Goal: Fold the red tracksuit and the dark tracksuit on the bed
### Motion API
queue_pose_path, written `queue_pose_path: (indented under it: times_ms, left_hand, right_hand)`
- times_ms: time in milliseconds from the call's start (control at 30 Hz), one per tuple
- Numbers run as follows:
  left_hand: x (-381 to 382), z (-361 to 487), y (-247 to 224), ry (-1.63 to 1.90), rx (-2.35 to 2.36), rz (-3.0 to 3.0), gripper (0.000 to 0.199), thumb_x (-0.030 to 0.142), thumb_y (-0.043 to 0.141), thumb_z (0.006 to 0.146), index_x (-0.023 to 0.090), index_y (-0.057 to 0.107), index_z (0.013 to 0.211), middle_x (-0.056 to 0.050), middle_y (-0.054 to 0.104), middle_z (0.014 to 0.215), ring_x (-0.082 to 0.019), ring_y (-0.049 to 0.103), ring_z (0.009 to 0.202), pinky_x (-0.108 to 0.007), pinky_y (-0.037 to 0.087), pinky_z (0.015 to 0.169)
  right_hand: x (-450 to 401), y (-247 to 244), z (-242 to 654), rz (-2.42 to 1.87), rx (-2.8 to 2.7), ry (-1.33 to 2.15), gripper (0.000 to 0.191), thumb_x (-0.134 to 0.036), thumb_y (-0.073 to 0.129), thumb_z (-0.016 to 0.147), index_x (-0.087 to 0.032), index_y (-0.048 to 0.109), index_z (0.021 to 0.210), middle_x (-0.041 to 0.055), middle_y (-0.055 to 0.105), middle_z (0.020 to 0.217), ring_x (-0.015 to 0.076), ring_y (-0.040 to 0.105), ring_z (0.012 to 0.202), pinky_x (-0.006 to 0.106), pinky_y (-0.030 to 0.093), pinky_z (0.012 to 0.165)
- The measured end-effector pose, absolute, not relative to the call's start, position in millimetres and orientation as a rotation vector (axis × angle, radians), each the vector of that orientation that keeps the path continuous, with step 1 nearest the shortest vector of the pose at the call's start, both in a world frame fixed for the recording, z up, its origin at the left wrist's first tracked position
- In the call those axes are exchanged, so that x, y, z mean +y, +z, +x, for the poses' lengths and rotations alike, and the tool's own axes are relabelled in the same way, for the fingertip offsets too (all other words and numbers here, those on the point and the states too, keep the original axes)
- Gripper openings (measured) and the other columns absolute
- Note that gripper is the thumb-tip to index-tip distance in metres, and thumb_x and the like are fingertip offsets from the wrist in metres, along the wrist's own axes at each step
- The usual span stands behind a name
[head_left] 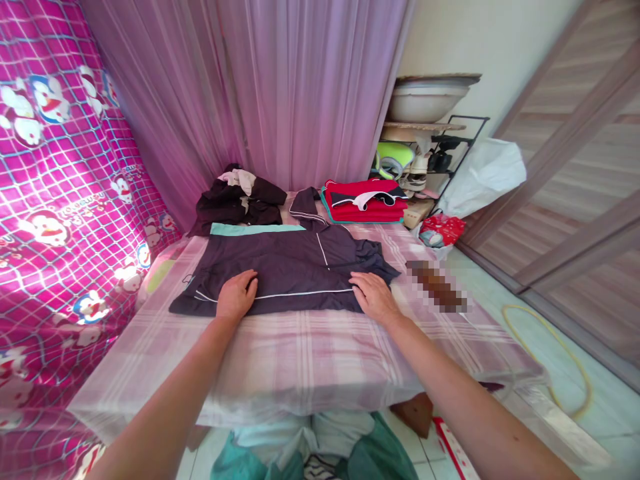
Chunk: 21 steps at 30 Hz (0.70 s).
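A dark shirt [280,267] with thin white piping lies on the table, one side folded over. Its collar and a sleeve point toward the back, and a teal strip [255,229] shows along its far edge. My left hand [237,294] rests on the near left part of the shirt, thumb apart from the fingers. Toward the shirt's near right end, my right hand [374,297] lies on the cloth with fingers stretched out. Neither hand grips anything visible.
Behind the shirt sit a dark crumpled clothes pile [240,200] and a stack of folded red clothes [367,200]. A pixelated brown object [436,287] lies on the checked tablecloth [310,360] at right. A shoe rack [450,143] stands beyond; pink patterned fabric [60,200] hangs left.
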State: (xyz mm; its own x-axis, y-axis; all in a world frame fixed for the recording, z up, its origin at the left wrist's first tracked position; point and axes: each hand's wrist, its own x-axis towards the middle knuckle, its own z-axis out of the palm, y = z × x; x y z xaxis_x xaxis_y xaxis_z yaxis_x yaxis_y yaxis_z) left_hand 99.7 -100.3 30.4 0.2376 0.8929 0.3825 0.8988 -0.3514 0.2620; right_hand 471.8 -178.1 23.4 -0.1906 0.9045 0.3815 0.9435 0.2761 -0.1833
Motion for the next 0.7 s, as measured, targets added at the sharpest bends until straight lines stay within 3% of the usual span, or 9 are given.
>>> queue_pose_path:
  times_ms: [133,267,367,567,700]
  left_hand:
    - [-113,68,32,-0.664,-1.548,-2.599,0.037,0.043,0.041,0.093,0.022,0.071,0.101,-0.009,0.072,0.110,-0.022,0.065,0.106,-0.038,0.048,0.101]
    - [-130,11,35,-0.461,-1.417,-2.624,0.042,0.051,0.041,0.093,0.024,0.072,0.101,-0.009,0.072,0.106,-0.024,0.066,0.099,-0.041,0.051,0.095]
    - [-135,-28,39,-0.353,-1.304,-2.648,0.043,0.051,0.040,0.094,0.026,0.071,0.109,-0.009,0.071,0.112,-0.026,0.065,0.103,-0.044,0.051,0.095]
    - [-133,-57,45,-0.103,-1.331,-2.608,0.037,0.033,0.039,0.093,0.025,0.067,0.116,-0.011,0.070,0.113,-0.027,0.065,0.105,-0.043,0.051,0.092]
    - [-132,-57,48,0.045,-1.355,-2.594,0.037,0.017,0.038,0.089,0.022,0.068,0.110,-0.012,0.070,0.106,-0.026,0.065,0.101,-0.041,0.051,0.091]
  right_hand:
    - [-208,26,510,-1.652,-2.167,-0.069,0.029,-0.020,0.049,0.082,-0.023,0.072,0.099,0.0086,0.068,0.120,0.0263,0.060,0.113,0.044,0.043,0.102]
    - [-234,24,545,-1.628,-2.287,-0.073,0.043,-0.015,0.051,0.071,-0.024,0.071,0.108,0.0084,0.060,0.134,0.0270,0.055,0.123,0.046,0.042,0.105]
    - [-238,21,555,-1.590,-2.354,-0.149,0.045,-0.015,0.049,0.078,-0.024,0.070,0.116,0.0083,0.059,0.136,0.0245,0.056,0.123,0.043,0.045,0.105]
    - [-225,12,552,-1.589,-2.389,-0.364,0.033,-0.029,0.048,0.093,-0.022,0.073,0.113,0.0121,0.067,0.122,0.0254,0.064,0.107,0.042,0.051,0.097]
    - [-219,14,559,-1.647,-2.387,-0.474,0.034,-0.020,0.043,0.094,-0.023,0.074,0.110,0.0112,0.070,0.118,0.0242,0.066,0.098,0.040,0.053,0.090]
